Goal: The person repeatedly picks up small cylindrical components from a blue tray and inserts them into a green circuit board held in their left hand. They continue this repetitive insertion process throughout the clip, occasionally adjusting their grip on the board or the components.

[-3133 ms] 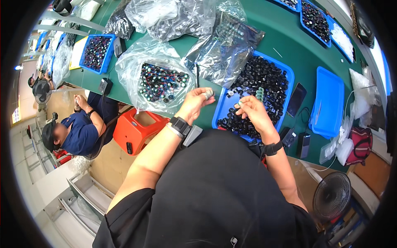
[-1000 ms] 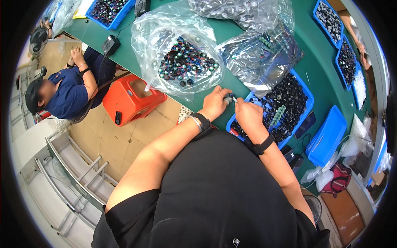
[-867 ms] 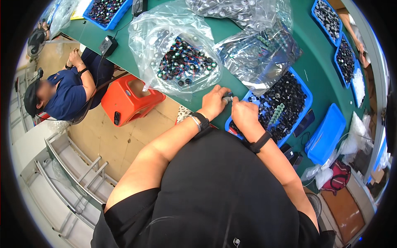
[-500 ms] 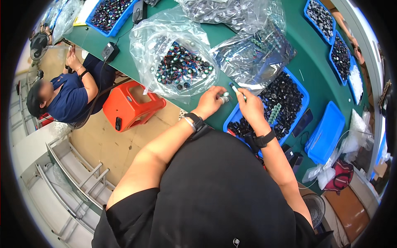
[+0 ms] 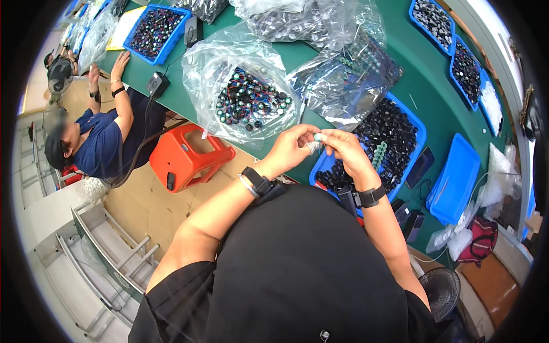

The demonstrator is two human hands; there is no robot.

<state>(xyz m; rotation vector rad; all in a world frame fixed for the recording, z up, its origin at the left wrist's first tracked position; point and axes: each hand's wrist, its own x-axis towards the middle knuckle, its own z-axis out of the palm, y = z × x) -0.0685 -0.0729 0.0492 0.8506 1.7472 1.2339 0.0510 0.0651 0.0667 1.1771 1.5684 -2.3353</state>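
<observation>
My left hand is closed, its fingertips around a small silvery-white round part. My right hand meets it there, thumb and finger pinching a small greenish round piece; the fingers hide most of both pieces. Beyond my hands, a slim pen-like tool lies beside a clear plastic bag of small round parts with red and blue wires. Below my right hand is a blue tray of small black parts, with a strip of green round pieces on top.
Shiny bags of parts lie across the green table. Several filled blue trays line its far right, and a stacked blue tray sits near a dark phone. At left, a co-worker sits near a red stool.
My right hand has let go of the pen-like tool, which now lies by the bag. Its fingers have come in to my left hand. The co-worker's hand has reached onto the table.
</observation>
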